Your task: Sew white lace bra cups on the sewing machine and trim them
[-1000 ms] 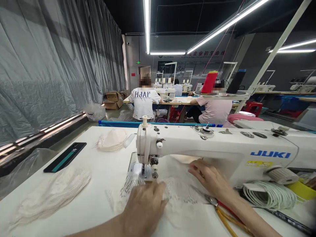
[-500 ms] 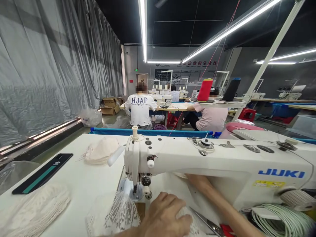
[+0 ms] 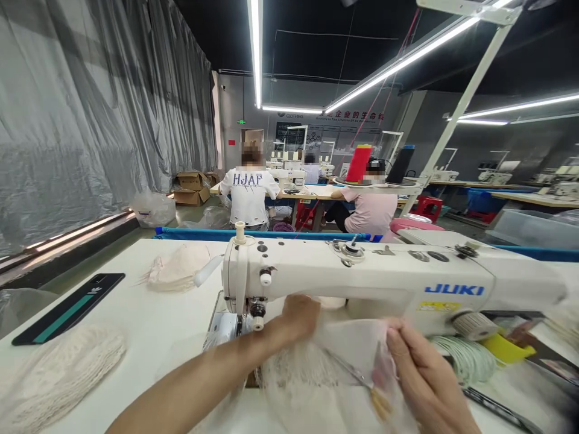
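Observation:
A white JUKI sewing machine (image 3: 362,280) stands across the white table (image 3: 154,319). In front of its arm, sheer white lace fabric (image 3: 316,374) is lifted off the table. My left hand (image 3: 299,314) reaches in under the machine arm, closed on the far edge of the fabric. My right hand (image 3: 423,377) sits lower right, fingers curled on the near edge of the same fabric, with scissors (image 3: 362,383) showing through the cloth beside it. The needle area (image 3: 251,310) lies just left of my left hand.
A dark phone (image 3: 67,307) lies at the table's left edge. Piles of white lace pieces sit at front left (image 3: 58,374) and behind the needle head (image 3: 176,271). Pale cord coils (image 3: 461,355) and a yellow object (image 3: 502,349) lie right. Two people sit at tables beyond.
The fabric has been lifted off the table from the needle. My left hand moved forward under the machine arm; my right hand came out from under it to the lower right.

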{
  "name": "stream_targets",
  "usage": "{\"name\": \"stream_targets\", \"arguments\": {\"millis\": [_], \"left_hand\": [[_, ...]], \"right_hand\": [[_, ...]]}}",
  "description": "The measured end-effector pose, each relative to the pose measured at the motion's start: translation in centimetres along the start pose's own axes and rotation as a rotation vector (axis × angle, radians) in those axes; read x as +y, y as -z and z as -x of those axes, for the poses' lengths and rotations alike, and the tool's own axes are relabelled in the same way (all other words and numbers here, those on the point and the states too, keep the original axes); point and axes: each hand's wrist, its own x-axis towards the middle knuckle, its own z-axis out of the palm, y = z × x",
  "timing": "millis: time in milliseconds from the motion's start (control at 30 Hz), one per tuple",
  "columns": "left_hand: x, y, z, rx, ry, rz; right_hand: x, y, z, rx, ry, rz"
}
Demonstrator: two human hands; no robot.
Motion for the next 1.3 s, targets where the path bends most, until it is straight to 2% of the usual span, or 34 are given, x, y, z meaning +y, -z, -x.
{"name": "stream_targets", "arguments": {"millis": [100,200,267,400,500,567,667,733,900,1100,1200,1300], "left_hand": [[2.6,-0.2,3.0,-0.048,0.029,0.049],[4.9,-0.3,7.7,-0.175,0.067,0.251],[5.6,-0.1,10.8,-0.198,0.113,0.259],[5.3,1.3,16.3,-0.040,0.222,0.133],[4.5,2.6,19.9,0.012,0.268,0.133],[3.9,3.1,22.3,-0.004,0.286,0.185],[3.1,3.2,25.4,-0.075,0.355,0.337],[2.6,3.0,27.1,-0.110,0.387,0.356],[2.1,3.2,29.3,-0.147,0.394,0.279],[1.4,3.2,29.7,-0.124,0.424,0.306],[1.1,3.5,30.1,-0.128,0.413,0.267],[1.2,5.1,30.0,-0.194,0.330,0.095]], "right_hand": [[-2.6,0.7,0.5,-0.113,-0.067,-0.033],[-4.2,-0.1,0.3,-0.174,-0.087,-0.069],[-5.2,-0.8,0.9,-0.225,-0.088,-0.100],[-7.3,-2.1,4.1,-0.469,-0.055,-0.117],[-8.8,-3.3,6.6,-0.536,-0.005,-0.075],[-9.8,-4.4,7.8,-0.555,-0.024,-0.156],[-10.9,-6.4,9.2,-0.614,-0.138,-0.308],[-11.4,-7.4,10.0,-0.626,-0.206,-0.351],[-12.5,-8.8,11.3,-0.618,-0.277,-0.355],[-12.3,-9.4,11.7,-0.633,-0.298,-0.357],[-11.4,-8.9,12.2,-0.726,-0.323,-0.406],[-10.5,-8.5,12.2,-0.833,-0.277,-0.416]]}}
